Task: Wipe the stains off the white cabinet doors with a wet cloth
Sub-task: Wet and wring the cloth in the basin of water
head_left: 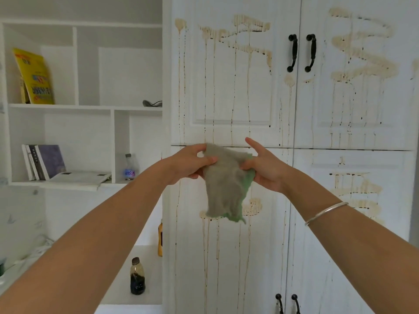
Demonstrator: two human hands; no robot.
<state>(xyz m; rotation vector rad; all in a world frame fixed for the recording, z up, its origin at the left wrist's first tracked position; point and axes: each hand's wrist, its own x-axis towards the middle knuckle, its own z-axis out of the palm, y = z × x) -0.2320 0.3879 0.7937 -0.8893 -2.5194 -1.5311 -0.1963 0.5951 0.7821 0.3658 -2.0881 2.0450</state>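
A grey and green cloth [226,184] hangs in the air in front of the white cabinet doors [231,91]. My left hand [192,162] pinches its upper left corner. My right hand [265,166] grips its upper right edge, with the index finger sticking up. The doors carry brown smears and long drip lines: stains [244,39] on the upper left door, broad stains [362,62] on the upper right door, and more on both lower doors [353,191]. The cloth is held a little away from the door surface.
Black handles [302,53] sit at the middle of the upper doors, another pair [288,302] low down. Left of the cabinet are open white shelves with books [36,75], a water bottle [130,166], and a counter with a dark bottle [137,276].
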